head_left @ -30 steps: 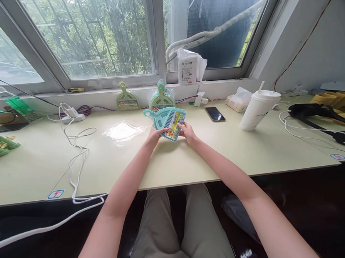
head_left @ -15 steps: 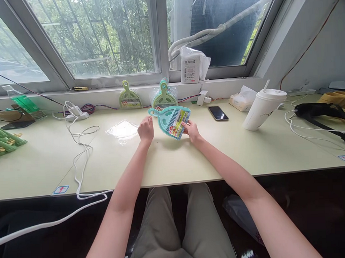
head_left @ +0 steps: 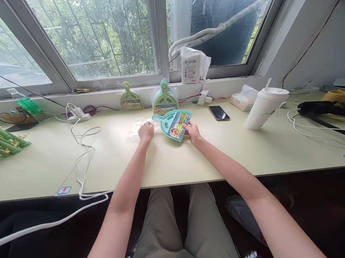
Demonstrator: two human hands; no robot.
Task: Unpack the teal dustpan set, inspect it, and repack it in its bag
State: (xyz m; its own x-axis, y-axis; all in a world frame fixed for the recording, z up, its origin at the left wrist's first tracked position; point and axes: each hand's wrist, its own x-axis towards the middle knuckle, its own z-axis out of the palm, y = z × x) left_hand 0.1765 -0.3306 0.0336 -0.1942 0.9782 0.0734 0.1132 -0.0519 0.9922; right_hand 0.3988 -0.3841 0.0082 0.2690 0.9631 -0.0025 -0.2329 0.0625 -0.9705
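At the far left edge of the worktop (head_left: 41, 166) lies a stack of green pieces (head_left: 2, 142), with a white cable (head_left: 81, 157) snaking from a charger near the window ledge down over the near edge at about 7 o'clock. Between the cable and the hands the worktop surface is open.

The left hand (head_left: 146, 132) rests near the middle, its grip curled into a loose fist on the edge of a clear plastic bag (head_left: 139, 126), which lies flat just at the hand's 11 o'clock; whether the fingers actually pinch the film is hard to tell from here.

Just to its right, the teal dustpan (head_left: 172, 123) is tilted above the surface, handle pointing to 9 o'clock, its coloured label facing up. The right hand (head_left: 192, 131) has its grip closed on the dustpan's right edge, thumb on top.

At 12 o'clock, against the ledge, stand a green dustpan (head_left: 130, 98) and a wrapped bundle of dustpans (head_left: 165, 98).

To the right lie a phone (head_left: 219, 113), a tissue pack (head_left: 243, 97) and a white cup (head_left: 264, 108) with a straw, well apart from the hands; open surface runs from the right hand to the near edge. Black straps (head_left: 324, 111) sit at the far right.
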